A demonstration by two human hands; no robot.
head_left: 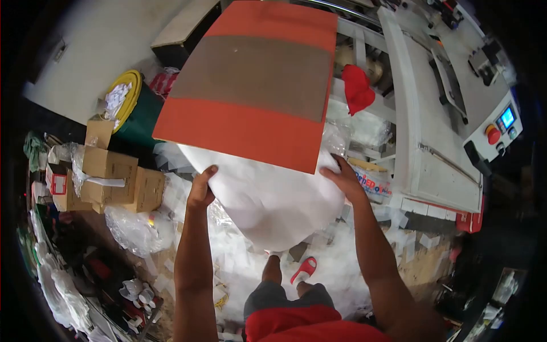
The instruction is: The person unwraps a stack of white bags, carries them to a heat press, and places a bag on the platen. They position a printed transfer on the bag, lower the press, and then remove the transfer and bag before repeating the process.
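While both bare hands grip a white cloth (273, 196) at the center of the frame, its upper part disappears beneath the lower edge of a large orange board (239, 122) crossed by a wide brown-gray band. The left hand (203, 185) pinches the cloth's left edge, thumb uppermost; the right hand (342, 174) holds its right edge, close to the board's lower right corner. Between them the cloth hangs in a loose, rounded sag.

In the upper left stands a green bin (138, 121) with a yellow rim, its mouth filled with crumpled white material. Below it, at the left, two cardboard boxes (107, 174) sit together; one has a raised flap, but what they hold cannot be made out. A clear plastic bag (134, 232) lies on the floor just beneath them — a small red and yellow patch shows on it.

Right of center, near the right hand, is a white container (371, 181) with blue and red lettering, its contents hidden. A red cloth (358, 89) hangs above it. Far right, a control panel (497, 130) carries a lit blue screen and a red button.
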